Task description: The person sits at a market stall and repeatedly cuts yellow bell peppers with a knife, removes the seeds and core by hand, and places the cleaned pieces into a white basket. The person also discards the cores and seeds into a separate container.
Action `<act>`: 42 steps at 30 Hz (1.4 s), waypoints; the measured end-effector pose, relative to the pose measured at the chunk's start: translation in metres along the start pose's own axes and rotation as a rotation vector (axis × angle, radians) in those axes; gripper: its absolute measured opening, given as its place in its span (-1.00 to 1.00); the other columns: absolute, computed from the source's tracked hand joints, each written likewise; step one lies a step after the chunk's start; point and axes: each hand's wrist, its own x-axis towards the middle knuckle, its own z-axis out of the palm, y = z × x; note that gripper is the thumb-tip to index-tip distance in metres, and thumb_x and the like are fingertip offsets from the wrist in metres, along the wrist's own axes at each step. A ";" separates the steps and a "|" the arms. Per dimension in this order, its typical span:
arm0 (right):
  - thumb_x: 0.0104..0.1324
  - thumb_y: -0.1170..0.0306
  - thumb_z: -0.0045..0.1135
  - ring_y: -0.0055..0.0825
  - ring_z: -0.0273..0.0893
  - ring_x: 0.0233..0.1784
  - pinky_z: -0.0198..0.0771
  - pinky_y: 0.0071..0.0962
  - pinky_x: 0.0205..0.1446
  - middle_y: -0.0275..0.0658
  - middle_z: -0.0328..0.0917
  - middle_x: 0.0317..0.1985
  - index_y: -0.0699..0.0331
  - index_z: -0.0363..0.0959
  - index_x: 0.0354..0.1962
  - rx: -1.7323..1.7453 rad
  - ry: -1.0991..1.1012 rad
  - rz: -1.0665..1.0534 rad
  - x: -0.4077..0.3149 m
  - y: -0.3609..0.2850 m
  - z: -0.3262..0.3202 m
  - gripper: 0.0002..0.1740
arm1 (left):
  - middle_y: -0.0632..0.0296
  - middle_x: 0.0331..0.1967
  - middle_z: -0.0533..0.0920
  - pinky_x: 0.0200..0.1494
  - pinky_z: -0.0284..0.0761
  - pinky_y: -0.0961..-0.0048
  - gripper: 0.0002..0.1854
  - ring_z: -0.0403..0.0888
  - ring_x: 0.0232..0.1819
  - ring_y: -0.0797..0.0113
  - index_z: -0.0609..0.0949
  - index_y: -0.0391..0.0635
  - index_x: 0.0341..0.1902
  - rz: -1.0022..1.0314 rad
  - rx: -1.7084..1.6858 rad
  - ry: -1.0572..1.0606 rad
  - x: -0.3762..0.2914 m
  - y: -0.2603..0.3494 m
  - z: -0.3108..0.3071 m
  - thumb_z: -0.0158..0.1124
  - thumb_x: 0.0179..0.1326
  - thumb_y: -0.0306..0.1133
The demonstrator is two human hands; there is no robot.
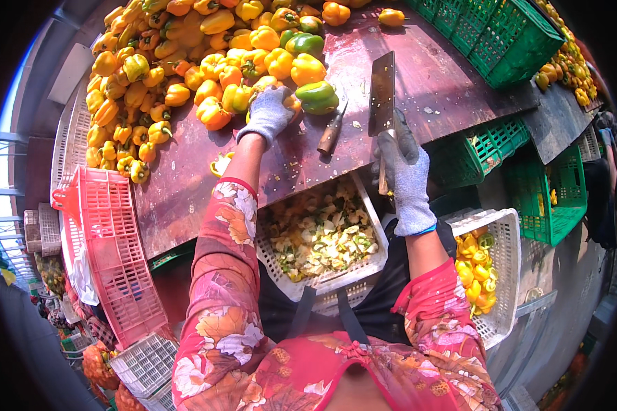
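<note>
My left hand (271, 114), in a grey work glove, reaches onto the near edge of the pepper pile, its fingers on a yellow-orange bell pepper (266, 82) that it partly hides. My right hand (403, 159), gloved too, grips the handle of a cleaver (382, 92), its broad blade pointing away from me over the table. Between the hands a wooden-handled knife (331, 131) lies on the red tabletop, beside a green bell pepper (318, 97). A cut yellow pepper piece (221, 164) lies by my left forearm. Whether the left fingers have closed round the pepper is hard to see.
A white crate (373, 257) of pepper trimmings stands below the table edge (195, 226). At right, another white crate (511, 267) holds cut yellow peppers. Green crates (524, 46) stand at upper right, pink crates (118, 246) at left. Part of another person (604, 180) shows far right.
</note>
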 end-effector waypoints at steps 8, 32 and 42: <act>0.36 0.37 0.21 -0.79 0.32 -0.51 0.35 -0.65 -0.49 -0.43 0.52 -0.36 0.08 0.31 0.34 0.065 -0.083 -0.023 -0.011 -0.008 0.002 -0.40 | 0.22 -0.28 0.67 -0.35 0.57 0.47 -0.63 0.63 -0.33 0.38 0.63 -0.20 -0.03 -0.665 -1.131 -0.104 -0.061 -0.011 -0.034 0.41 0.18 -0.23; 0.37 0.36 0.14 -0.70 0.42 -0.30 0.41 -0.59 -0.17 -0.33 0.56 -0.24 0.17 0.28 0.34 -0.275 -0.580 0.019 -0.116 0.030 0.026 -0.41 | 0.13 -0.01 0.59 0.09 0.49 0.44 -0.57 0.56 0.00 0.33 0.52 -0.24 0.10 -0.483 -0.803 0.450 -0.230 -0.004 0.015 0.36 0.12 -0.53; 0.39 0.44 0.13 -0.78 0.38 -0.23 0.38 -0.70 -0.10 -0.44 0.54 -0.16 0.23 0.28 0.34 -0.173 -0.538 0.105 -0.146 0.030 0.030 -0.43 | -0.07 -0.04 0.59 0.13 0.45 0.15 -0.52 0.54 0.03 -0.09 0.58 -0.08 0.15 -0.281 -0.430 0.325 -0.220 0.006 -0.004 0.34 0.08 -0.42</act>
